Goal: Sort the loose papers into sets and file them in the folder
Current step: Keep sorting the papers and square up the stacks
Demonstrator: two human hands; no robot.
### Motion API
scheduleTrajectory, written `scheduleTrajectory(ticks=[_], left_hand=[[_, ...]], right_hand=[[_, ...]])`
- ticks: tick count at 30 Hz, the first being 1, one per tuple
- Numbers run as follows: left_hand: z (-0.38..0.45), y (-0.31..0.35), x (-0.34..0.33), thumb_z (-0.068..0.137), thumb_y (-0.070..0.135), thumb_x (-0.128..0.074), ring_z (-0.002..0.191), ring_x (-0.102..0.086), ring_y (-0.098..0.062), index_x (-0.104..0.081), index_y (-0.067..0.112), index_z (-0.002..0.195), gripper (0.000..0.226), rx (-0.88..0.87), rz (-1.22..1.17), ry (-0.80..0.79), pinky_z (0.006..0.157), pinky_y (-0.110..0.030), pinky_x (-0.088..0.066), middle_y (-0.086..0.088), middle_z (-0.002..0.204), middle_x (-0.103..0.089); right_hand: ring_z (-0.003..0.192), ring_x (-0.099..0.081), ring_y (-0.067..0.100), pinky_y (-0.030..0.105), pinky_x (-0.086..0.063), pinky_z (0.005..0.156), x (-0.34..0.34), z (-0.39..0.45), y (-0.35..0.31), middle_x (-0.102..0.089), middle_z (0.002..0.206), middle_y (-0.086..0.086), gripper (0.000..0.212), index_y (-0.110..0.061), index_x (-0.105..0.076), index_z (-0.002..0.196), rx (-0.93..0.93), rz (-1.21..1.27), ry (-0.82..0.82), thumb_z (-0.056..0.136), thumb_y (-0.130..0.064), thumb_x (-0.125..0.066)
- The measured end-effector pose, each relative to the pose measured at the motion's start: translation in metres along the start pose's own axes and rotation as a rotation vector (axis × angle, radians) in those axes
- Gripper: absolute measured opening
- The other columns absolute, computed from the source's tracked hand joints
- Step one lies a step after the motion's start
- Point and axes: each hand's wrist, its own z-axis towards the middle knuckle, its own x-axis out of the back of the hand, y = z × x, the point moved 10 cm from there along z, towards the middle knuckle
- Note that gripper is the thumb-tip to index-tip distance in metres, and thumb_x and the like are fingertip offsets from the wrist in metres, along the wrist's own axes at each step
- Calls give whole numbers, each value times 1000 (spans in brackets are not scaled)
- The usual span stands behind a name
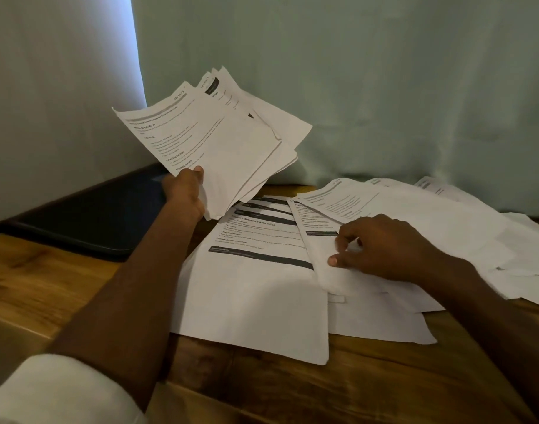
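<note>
Loose papers [256, 283] cover the desk [63, 289]; left hand [184, 194] fingers clamp a gathered fan [213, 139] clear of them, right hand [381, 246] fingers pinching the next sheet [323, 270].

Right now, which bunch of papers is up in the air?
The fanned bunch held by the left hand. It is lifted off the table; the other papers lie flat on the wood, under the right hand.

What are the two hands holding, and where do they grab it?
The left hand holds a fanned stack of papers by its bottom corner. The right hand pinches the edge of a loose sheet on the table.
</note>
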Motion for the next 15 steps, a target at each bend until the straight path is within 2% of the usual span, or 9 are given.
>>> scheduleTrajectory(ticks=[2,4,6,7,9,13,15], left_hand=[[1,-1,-1,99,4,-62,88,-54,-10,-60,11,131,33,1,7,-2,94,-31,-45,0,115,-61],[0,-2,-4,99,4,-62,91,-54,-11,-60,11,132,34,1,9,-7,92,-29,-43,0,116,-61],[0,-3,-6,99,3,-61,91,-55,-10,-60,11,132,34,2,1,-17,92,-28,-43,0,117,-62],[0,-4,-7,99,2,-62,91,-56,-10,-60,11,132,35,1,-3,-23,92,-28,-44,-1,118,-63],[0,-5,-10,98,2,-62,95,-58,-12,-61,10,132,34,-9,-6,-34,93,-30,-47,-2,121,-65],[-1,-11,-22,97,-1,-61,103,-60,-18,-64,7,130,34,-19,-7,-75,98,-33,-52,-6,126,-67],[-3,-14,-30,97,-1,-61,106,-61,-20,-65,6,130,34,-19,-10,-101,103,-38,-52,-8,127,-67]], right_hand=[[130,-52,13,43,-40,109,-4,-3,-14,-56,143,-18,76,-43,-53,136,73,36,14,77,-91,-42],[148,-32,11,49,-28,121,-21,-8,-37,-32,161,-22,103,-48,-27,154,160,157,-63,66,-102,-25],[154,-18,13,48,-20,125,-38,-10,-50,-14,168,-18,109,-44,-10,159,168,206,-146,68,-100,-32],[155,-17,15,46,-19,125,-40,-8,-49,-12,169,-15,108,-41,-8,161,137,216,-161,73,-95,-40],[152,-26,19,40,-26,122,-36,-1,-39,-19,168,-10,99,-35,-15,161,69,226,-135,82,-81,-54],[133,-50,15,29,-41,109,-15,6,-15,-50,152,-5,68,-27,-47,149,-19,317,14,90,-49,-72],[132,-50,13,27,-41,106,-15,5,-6,-50,151,-6,75,-28,-50,147,-41,380,6,83,-58,-75]])
